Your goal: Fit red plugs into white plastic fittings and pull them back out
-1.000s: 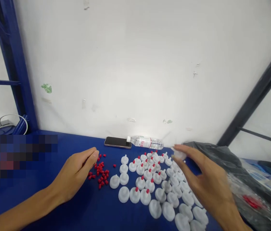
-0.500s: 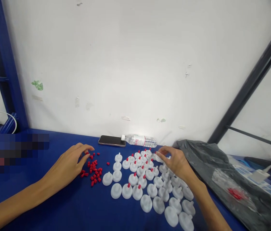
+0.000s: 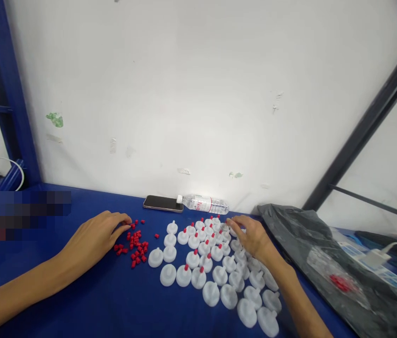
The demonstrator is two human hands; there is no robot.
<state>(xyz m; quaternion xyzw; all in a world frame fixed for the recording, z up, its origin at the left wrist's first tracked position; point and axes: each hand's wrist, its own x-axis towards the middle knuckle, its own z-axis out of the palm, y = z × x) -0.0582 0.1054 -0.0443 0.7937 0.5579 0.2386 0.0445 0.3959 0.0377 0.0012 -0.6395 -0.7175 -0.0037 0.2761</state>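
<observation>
Small red caps point(image 3: 136, 240) lie in a loose pile on the blue tabletop. At the pile's far left edge, my left hand point(image 3: 105, 234) has its thumb and fingertips closed around a red cap point(image 3: 132, 226). Many white funnel-like discs point(image 3: 210, 293) stand in rows right of the pile, nozzles up. Several discs at the back and middle, such as this capped disc point(image 3: 183, 276), carry red caps; the nearer right ones have bare nozzles. My right hand point(image 3: 251, 236) reaches over the back right discs, thumb and forefinger pinched at a nozzle tip; what they grip is hidden.
By the wall lie a phone point(image 3: 163, 203) and a water bottle point(image 3: 203, 203). Dark grey plastic sheeting point(image 3: 290, 234) covers the right side, with a clear bag of red pieces point(image 3: 341, 281) on it. A white charger point(image 3: 376, 256) and cable sit beyond. Blue frame posts point(image 3: 15, 94) rise at left.
My left fingertips have drawn closer together at the red caps. My right hand stays at the back discs, its fingertips slightly lower around the nozzle. The view has shifted slightly.
</observation>
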